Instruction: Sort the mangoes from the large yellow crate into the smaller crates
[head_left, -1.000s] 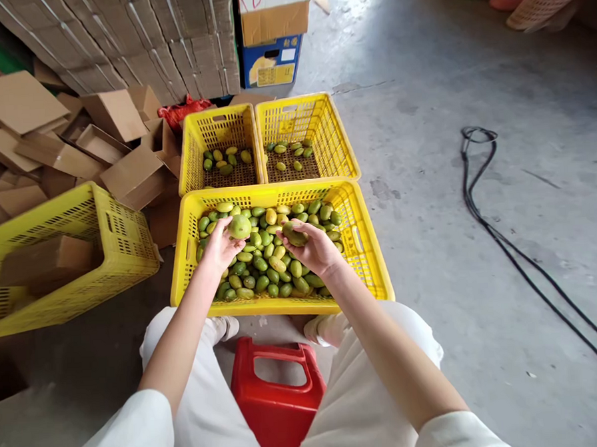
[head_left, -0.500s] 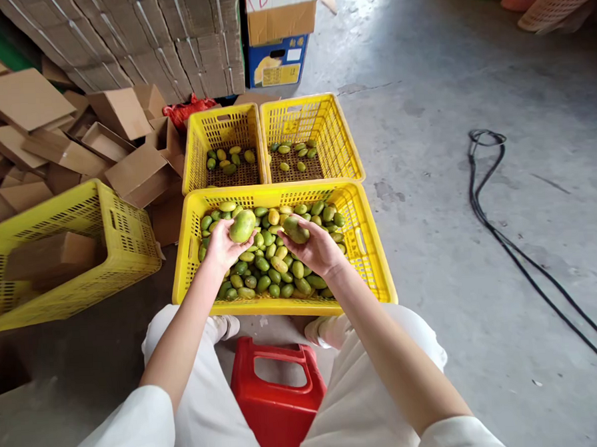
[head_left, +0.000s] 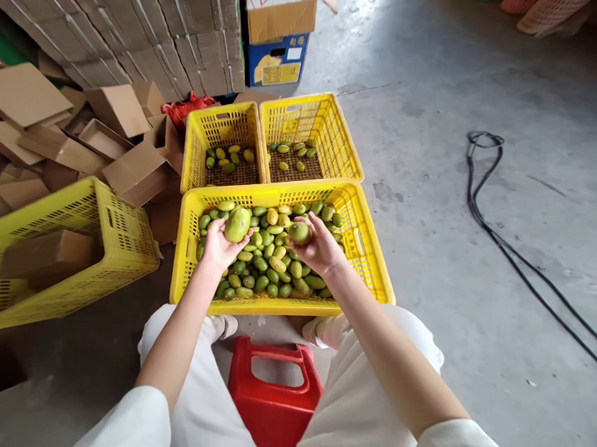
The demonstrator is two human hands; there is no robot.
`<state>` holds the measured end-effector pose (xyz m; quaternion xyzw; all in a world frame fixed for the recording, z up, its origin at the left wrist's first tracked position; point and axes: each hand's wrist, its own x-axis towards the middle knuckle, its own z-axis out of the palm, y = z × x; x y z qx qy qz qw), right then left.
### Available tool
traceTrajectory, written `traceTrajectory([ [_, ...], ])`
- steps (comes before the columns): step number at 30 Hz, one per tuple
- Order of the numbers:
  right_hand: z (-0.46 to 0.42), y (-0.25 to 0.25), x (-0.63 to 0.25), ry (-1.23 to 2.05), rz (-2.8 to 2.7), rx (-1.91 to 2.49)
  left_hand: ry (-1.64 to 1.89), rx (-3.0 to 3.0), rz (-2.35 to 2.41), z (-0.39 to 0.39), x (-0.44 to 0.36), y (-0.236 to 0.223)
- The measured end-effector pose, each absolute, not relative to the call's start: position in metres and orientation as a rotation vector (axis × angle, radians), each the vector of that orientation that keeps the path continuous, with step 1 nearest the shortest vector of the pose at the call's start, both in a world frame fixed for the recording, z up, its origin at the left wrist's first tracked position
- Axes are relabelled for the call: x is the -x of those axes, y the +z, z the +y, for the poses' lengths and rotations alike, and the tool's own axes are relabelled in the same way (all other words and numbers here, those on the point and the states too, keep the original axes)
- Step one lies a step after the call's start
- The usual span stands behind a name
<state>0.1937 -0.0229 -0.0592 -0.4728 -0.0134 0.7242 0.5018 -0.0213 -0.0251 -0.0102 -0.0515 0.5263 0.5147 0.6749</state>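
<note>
My left hand (head_left: 220, 247) holds a green mango (head_left: 237, 225), its fingers curled round the underside. In my right hand (head_left: 322, 247) is another green mango (head_left: 300, 233), turned so that one end faces up. Both hands are raised over a large yellow crate (head_left: 283, 306) heaped with small green and yellowish mangoes (head_left: 275, 263). Behind it stand two more yellow crates, the left one (head_left: 187, 149) and the right one (head_left: 341, 138), each with several mangoes scattered on its floor.
A yellow crate (head_left: 129, 239) with a cardboard piece inside stands at left, beside piled open cartons (head_left: 135, 168). Bundled flat cardboard (head_left: 169, 43) and a blue box (head_left: 277, 59) are behind. A red stool (head_left: 275, 405) is between my legs. Black cable (head_left: 510, 249) lies at right.
Both mangoes have been turned in my hands: the left one now stands more upright, and the right one shows its end. The hands stay over the front crate.
</note>
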Motion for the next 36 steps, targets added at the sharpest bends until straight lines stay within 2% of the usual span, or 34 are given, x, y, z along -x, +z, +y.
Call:
traceTrajectory([
  [10,-0.022,-0.068,-0.192,1.663,0.098,1.133,1.225,-0.013,1.152,-0.024,0.020,-0.015],
  [25,-0.027,-0.067,-0.197,1.755,0.085,1.074,1.298,-0.025,1.132,-0.026,0.026,-0.019],
  [36,-0.028,-0.068,-0.196,1.767,-0.058,1.106,1.108,0.004,1.134,-0.026,0.026,-0.020],
])
